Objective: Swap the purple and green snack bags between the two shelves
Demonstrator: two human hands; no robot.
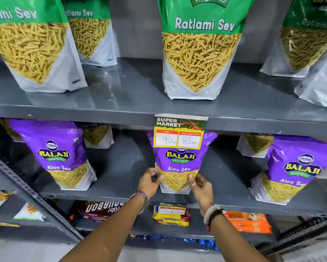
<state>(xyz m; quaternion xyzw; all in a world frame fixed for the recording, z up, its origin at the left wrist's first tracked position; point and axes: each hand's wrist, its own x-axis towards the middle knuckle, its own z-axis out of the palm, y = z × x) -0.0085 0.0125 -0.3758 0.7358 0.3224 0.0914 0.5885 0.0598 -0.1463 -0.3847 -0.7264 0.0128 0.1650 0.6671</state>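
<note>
Several green Ratlami Sev bags stand upright on the upper grey shelf; the middle green bag is straight above my hands. Purple Aloo Sev bags stand on the lower shelf. My left hand and my right hand grip the bottom corners of the middle purple bag, which stands upright on the shelf. Another purple bag stands at the left and one more purple bag at the right. More bags behind them are partly hidden.
A supermarket price tag hangs from the upper shelf's front edge and covers the top of the held bag. Below are biscuit packs, a dark Bourbon pack and an orange pack. A slotted metal upright runs diagonally at the left.
</note>
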